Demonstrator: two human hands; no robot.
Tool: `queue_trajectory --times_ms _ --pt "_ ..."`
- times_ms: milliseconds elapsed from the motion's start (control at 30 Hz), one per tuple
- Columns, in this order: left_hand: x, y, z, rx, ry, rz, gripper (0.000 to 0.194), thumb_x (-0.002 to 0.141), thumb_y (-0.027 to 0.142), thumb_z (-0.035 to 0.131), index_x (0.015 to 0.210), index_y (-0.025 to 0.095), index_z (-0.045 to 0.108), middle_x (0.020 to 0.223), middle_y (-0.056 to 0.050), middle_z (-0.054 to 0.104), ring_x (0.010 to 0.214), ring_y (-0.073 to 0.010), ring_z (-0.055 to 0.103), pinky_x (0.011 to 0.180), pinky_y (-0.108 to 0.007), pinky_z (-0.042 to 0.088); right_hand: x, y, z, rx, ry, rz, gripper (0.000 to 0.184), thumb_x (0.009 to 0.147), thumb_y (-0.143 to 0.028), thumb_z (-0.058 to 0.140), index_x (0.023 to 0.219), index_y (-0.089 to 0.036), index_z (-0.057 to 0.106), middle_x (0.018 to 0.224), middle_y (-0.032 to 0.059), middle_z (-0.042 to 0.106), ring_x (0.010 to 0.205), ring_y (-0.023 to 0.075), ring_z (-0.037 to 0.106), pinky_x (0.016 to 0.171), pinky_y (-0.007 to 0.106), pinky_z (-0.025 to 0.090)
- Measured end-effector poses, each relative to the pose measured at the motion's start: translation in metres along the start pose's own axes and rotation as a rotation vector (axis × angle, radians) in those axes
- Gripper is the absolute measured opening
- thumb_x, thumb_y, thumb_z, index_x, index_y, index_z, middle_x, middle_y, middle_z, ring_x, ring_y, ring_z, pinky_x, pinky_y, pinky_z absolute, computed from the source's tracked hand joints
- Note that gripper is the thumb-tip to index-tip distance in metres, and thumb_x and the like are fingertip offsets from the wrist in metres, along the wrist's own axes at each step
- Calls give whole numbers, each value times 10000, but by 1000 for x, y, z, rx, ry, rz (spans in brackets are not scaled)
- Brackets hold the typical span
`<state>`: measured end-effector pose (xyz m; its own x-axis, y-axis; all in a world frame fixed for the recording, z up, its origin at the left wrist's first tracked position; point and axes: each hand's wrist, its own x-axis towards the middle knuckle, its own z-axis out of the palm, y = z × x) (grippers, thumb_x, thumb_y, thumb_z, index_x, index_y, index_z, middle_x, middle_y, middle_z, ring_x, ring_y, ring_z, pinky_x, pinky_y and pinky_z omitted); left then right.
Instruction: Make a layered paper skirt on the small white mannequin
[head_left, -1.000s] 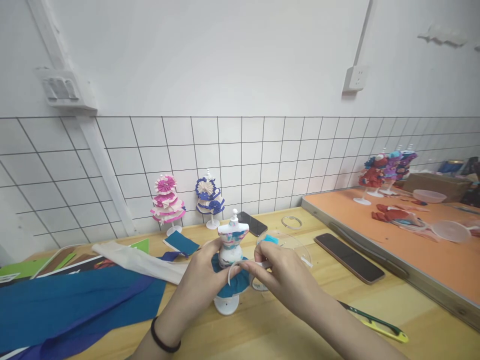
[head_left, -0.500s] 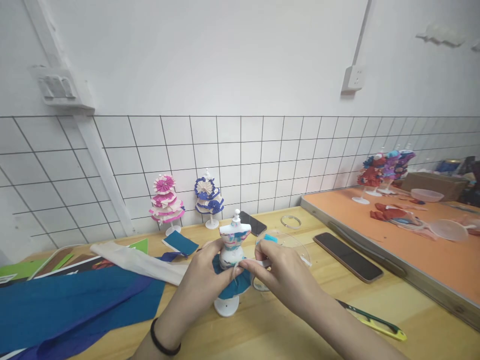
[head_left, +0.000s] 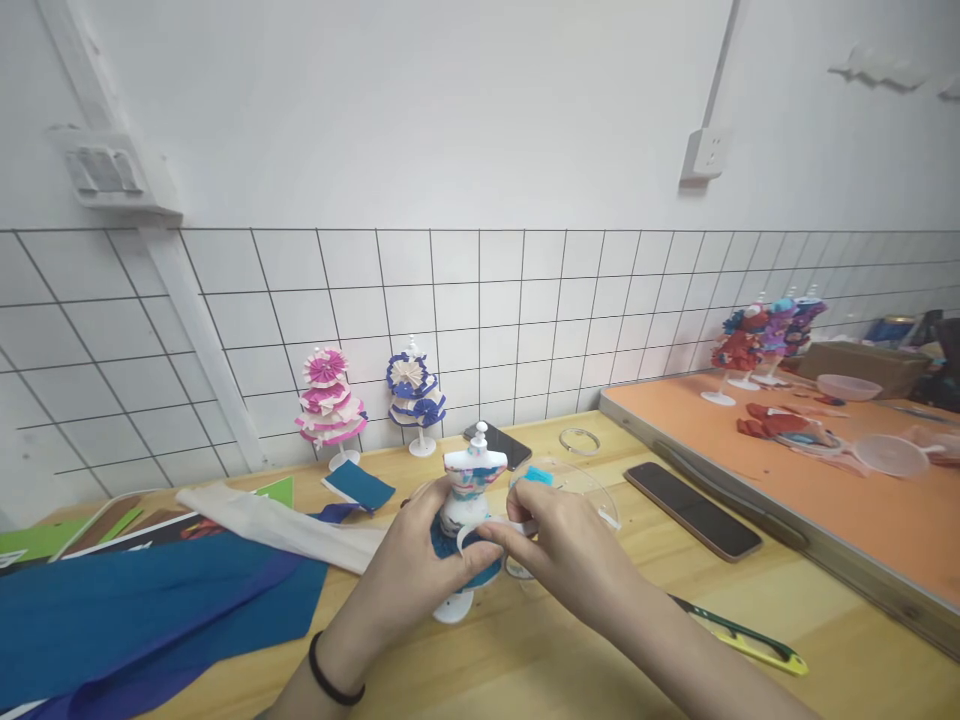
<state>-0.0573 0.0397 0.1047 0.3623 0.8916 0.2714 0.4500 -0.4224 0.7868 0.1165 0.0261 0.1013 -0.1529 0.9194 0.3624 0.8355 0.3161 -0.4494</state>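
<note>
The form [head_left: 472, 483] stands on the table [head_left: 540, 660], between both hands. The left hand [head_left: 416, 545] curves half closed around its waist, thumb in front by the skirt [head_left: 489, 574], fingertips hidden; the right hand [head_left: 559, 535] has thumb and forefinger pinched upon the strip [head_left: 465, 533]. A stretch of wood runs from the round base [head_left: 454, 608] to the cutter [head_left: 739, 627]; farther right, the board [head_left: 862, 510] has a raised grey edge, and flat teal cloth [head_left: 187, 590] ends near the left hand. The form is smooth white with coloured patches, the skirt flared, the strip narrow and curled
</note>
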Motion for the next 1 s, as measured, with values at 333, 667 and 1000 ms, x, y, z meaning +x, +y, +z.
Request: queue_trajectory --times_ms 333,667,1000 --pt "1 -11 2 -81 16 100 446 861 355 467 1291 236 440 1265 -74 550 1117 -243 518 941 -360 393 1 2 -2 -5 0 -25 338 820 -499 502 649 -214 439 566 -28 565 507 136 495 463 218 261" --pt "6 -21 -7 -51 43 53 351 844 396 478 1139 221 553 1053 -67 636 1033 -255 558 870 -372 445 3 9 -7 -54 85 -141 163 865 -326 511 741 -221 530 695 -29 629 626 144 559 537 227 312" --pt "3 -17 -10 -118 -20 32 344 844 408 476 1121 220 551 1055 -52 625 1018 -245 550 894 -372 427 4 4 -14 -71 96 -143 181 870 -328 500 743 -208 546 702 -9 620 620 147 558 524 235 321"
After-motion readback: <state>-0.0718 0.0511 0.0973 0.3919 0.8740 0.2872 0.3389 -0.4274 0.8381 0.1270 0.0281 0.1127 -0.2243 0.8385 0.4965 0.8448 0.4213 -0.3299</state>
